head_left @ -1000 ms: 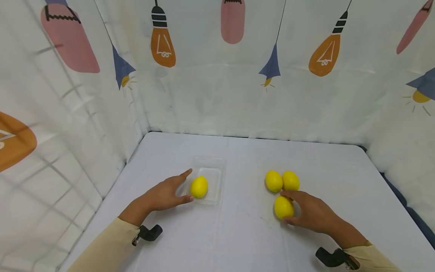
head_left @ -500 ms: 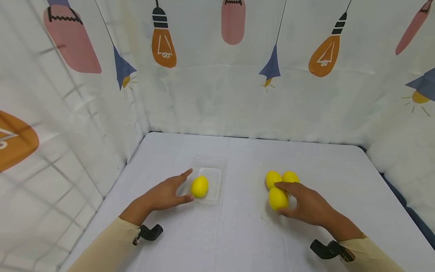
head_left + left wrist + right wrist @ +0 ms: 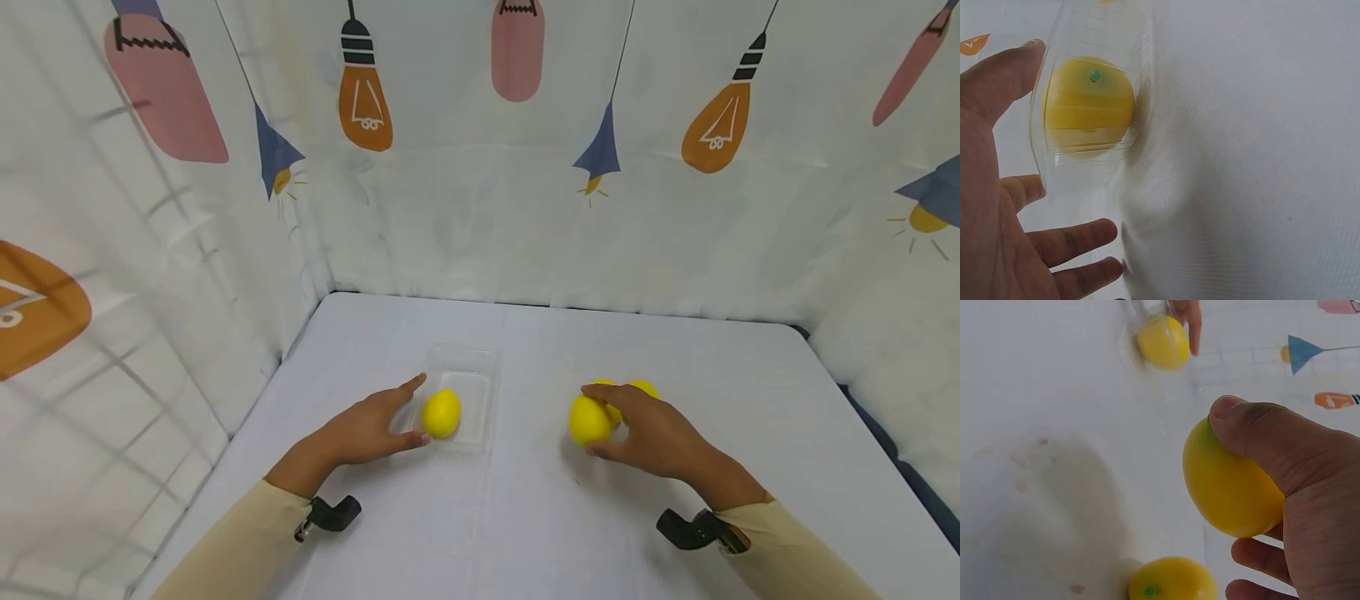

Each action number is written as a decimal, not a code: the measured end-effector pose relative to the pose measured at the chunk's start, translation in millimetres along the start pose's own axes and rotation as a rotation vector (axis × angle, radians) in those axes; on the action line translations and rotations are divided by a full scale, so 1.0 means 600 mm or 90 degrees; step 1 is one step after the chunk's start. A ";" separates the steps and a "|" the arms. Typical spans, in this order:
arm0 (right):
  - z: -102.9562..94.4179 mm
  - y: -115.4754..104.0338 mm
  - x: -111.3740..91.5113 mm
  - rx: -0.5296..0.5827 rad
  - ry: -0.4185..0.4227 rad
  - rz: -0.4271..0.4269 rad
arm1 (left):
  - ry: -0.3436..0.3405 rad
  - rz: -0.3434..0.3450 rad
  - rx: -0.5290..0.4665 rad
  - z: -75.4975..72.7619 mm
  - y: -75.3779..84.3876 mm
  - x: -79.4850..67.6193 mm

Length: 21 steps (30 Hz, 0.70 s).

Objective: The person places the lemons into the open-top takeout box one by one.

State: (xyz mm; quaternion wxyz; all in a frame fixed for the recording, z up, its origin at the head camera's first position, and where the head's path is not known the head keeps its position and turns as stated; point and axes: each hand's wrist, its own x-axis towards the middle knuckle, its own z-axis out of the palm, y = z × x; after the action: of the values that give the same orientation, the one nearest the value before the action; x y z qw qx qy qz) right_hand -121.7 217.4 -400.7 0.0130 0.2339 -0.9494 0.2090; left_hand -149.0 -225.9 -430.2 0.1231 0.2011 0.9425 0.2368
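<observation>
A clear plastic tray (image 3: pixel 480 358) lies left of centre, with one yellow lemon (image 3: pixel 441 414) in it. My left hand (image 3: pixel 363 429) is beside the tray with fingers spread, its thumb (image 3: pixel 1019 69) and a fingertip right at the rim. My right hand (image 3: pixel 663 433) pinches a second lemon (image 3: pixel 588 421) between thumb and fingers. In the right wrist view this held lemon (image 3: pixel 1229 481) is above the table, its stem end near the thumb. Two more lemons are behind the right hand, partly hidden; one lemon (image 3: pixel 645 387) shows past the knuckles.
The white-covered table (image 3: pixel 525 517) extends around both hands. Printed fabric (image 3: pixel 465 208) with lamps and bulbs hangs behind it and on both sides. A black wrist mount (image 3: pixel 333 512) is on the left sleeve, and another mount (image 3: pixel 693 529) on the right.
My right hand has moved left and away from me with the lemon, lifting it off the table and partly covering the two behind. The left hand stays at the tray.
</observation>
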 end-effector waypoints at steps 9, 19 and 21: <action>0.003 -0.016 0.026 0.043 -0.013 0.001 | 0.005 -0.005 0.001 0.004 -0.003 0.000; 0.010 -0.033 0.052 0.040 -0.011 -0.018 | 0.008 -0.003 -0.005 0.004 -0.004 0.001; 0.011 -0.037 0.056 0.035 -0.015 -0.015 | 0.010 0.005 -0.005 0.003 -0.004 0.001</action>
State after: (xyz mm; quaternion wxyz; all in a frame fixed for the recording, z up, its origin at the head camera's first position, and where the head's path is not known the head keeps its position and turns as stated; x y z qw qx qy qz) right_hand -141.4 182.1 -394.1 -0.0024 0.2479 -0.9406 0.2319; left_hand -149.3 -226.8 -433.1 0.1159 0.2021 0.9417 0.2427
